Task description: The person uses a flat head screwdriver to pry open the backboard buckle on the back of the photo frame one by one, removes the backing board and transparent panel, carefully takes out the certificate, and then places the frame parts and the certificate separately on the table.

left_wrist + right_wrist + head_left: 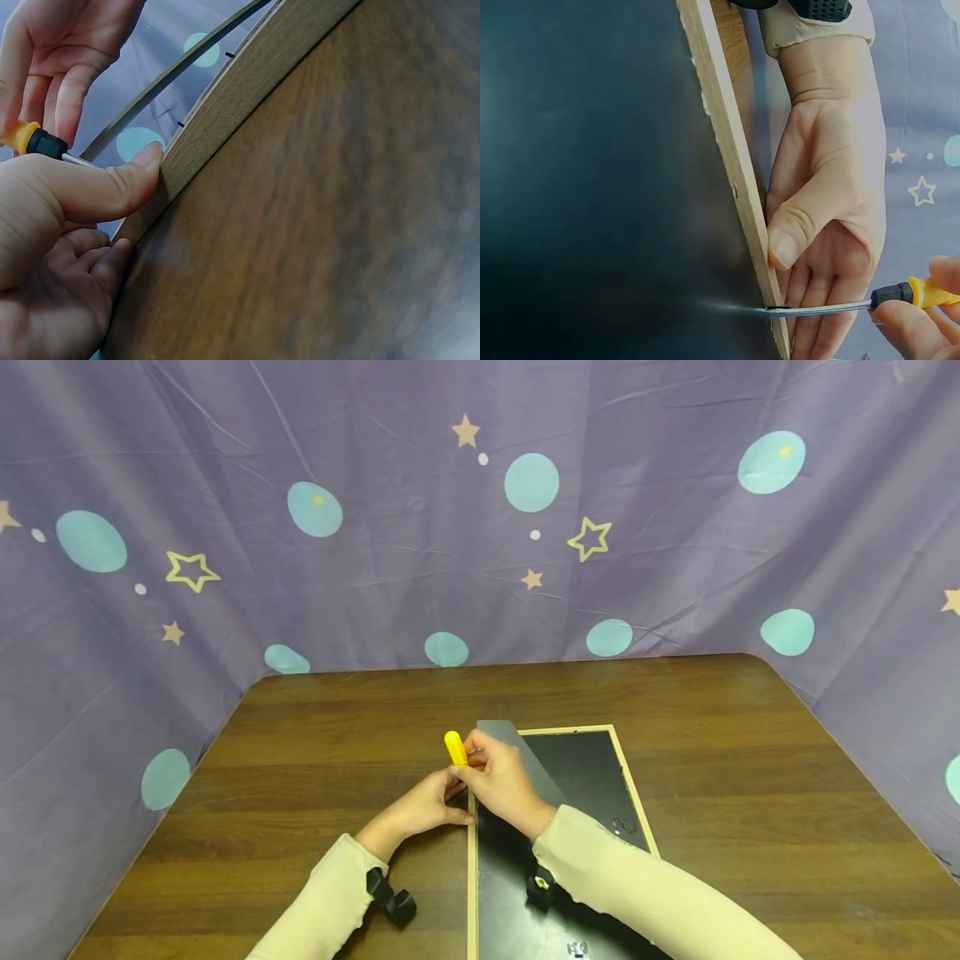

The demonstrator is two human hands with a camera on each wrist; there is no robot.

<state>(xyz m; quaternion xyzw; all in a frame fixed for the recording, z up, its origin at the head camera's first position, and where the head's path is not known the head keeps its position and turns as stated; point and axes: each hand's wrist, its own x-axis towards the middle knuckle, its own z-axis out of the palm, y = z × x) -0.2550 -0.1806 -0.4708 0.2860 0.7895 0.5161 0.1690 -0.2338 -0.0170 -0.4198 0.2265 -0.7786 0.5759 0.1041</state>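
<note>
From the head view, a picture frame [577, 827] lies face down at the lower middle of the brown wooden table [712, 735], its black backing up and its pale wooden border running toward the bottom edge; a grey sheet [525, 760] sticks out at its upper left corner. Both hands meet at the frame's left border, just left of centre in the picture; the right hand [501, 781] is curled round a yellow-handled screwdriver [455, 748], the handle poking up above the knuckles; the left hand [426, 807] lies against the frame's outer edge. Cream sleeves cover both arms, with a black strap at each wrist; a purple cloth with stars and teal dots hangs behind the table.

From the left wrist view, the left hand [52, 225] fills the lower left; its thumb presses flat against the frame's wooden side [232, 97], and the other fingers lie loosely bent underneath, holding nothing. The screwdriver [34, 139] shows at the left edge — yellow handle, black collar, a bit of metal shaft — and the right hand [52, 52] sits in the upper left.

From the right wrist view, the black backing [592, 180] takes up the left half; the screwdriver's shaft [825, 306] runs across the lower right, its tip at the seam between backing and wooden border. The right hand's fingertips [911, 326] pinch the handle at the lower right corner; the left hand [829, 202] braces the border from outside, thumb on the wood.
</note>
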